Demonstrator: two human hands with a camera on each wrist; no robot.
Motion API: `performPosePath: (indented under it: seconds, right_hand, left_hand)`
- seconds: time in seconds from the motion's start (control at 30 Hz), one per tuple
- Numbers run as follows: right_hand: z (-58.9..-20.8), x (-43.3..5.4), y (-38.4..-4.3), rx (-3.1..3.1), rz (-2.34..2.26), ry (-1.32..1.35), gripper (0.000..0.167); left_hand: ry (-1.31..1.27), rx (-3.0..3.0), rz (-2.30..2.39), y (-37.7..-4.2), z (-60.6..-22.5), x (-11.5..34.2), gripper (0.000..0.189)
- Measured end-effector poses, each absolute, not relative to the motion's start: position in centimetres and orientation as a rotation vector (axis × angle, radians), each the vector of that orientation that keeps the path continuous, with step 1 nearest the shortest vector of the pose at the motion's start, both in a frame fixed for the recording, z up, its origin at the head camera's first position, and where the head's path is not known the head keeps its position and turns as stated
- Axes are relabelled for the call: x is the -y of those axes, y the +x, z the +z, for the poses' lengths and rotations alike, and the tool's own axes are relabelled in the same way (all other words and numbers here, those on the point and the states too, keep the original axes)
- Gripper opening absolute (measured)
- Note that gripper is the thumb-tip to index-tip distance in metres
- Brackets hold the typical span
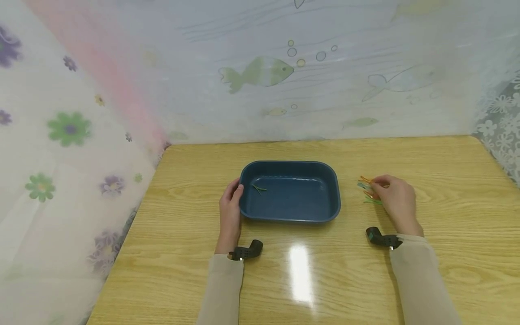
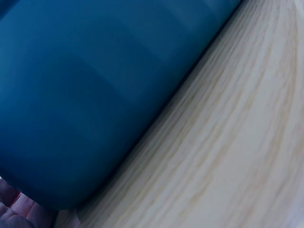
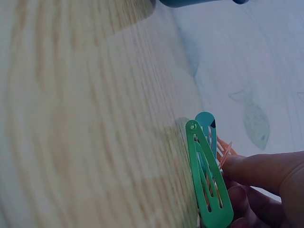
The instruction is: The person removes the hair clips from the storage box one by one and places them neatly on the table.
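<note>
A deep blue rectangular dish (image 1: 290, 221) stands on the table. My left hand (image 1: 231, 203) grips its left side, thumb at the rim and fingers around the outside; part of that hand shows beside the dish wall (image 2: 95, 95) in the left wrist view. Inside lies a green hair clip (image 1: 260, 188). To the right, my right hand (image 1: 396, 198) pinches an orange snap hair clip (image 3: 225, 151) between thumb and fingers. Close beside those fingertips are a green hair clip (image 3: 209, 180) and a teal one (image 3: 205, 118), and the fingers partly hide the bunch.
The light wood table (image 1: 183, 203) reaches back to a hanging sheet printed with fish (image 1: 260, 72). A flowered sheet (image 1: 69, 131) hangs along the left edge. Black wrist cameras (image 1: 382, 238) are strapped at both sleeves.
</note>
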State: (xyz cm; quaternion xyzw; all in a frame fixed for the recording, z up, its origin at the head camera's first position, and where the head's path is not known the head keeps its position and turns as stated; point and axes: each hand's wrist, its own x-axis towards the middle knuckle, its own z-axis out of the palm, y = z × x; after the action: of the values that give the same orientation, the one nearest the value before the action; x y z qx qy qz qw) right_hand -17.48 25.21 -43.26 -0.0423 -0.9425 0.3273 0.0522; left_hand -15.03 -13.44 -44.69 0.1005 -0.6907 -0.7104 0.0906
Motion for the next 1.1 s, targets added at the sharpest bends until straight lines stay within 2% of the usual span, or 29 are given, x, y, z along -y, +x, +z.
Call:
performPosePath:
  seconds: [0.4, 0.67, 1.1]
  right_hand:
    - [-43.1, -25.4, -17.6, 2.853, 1.023, -0.147, 0.034]
    - [-42.8, -25.3, -17.4, 2.816, 1.117, -0.134, 0.042]
    - [-42.2, -24.3, -17.5, 2.848, 1.203, 0.071, 0.04]
  left_hand:
    - [0.311, 2.058, -2.08, -14.9, -44.9, 13.4, 0.036]
    - [0.282, 2.055, -2.091, -15.0, -44.7, 13.4, 0.038]
    - [0.292, 2.062, -2.094, -14.9, -44.7, 13.4, 0.036]
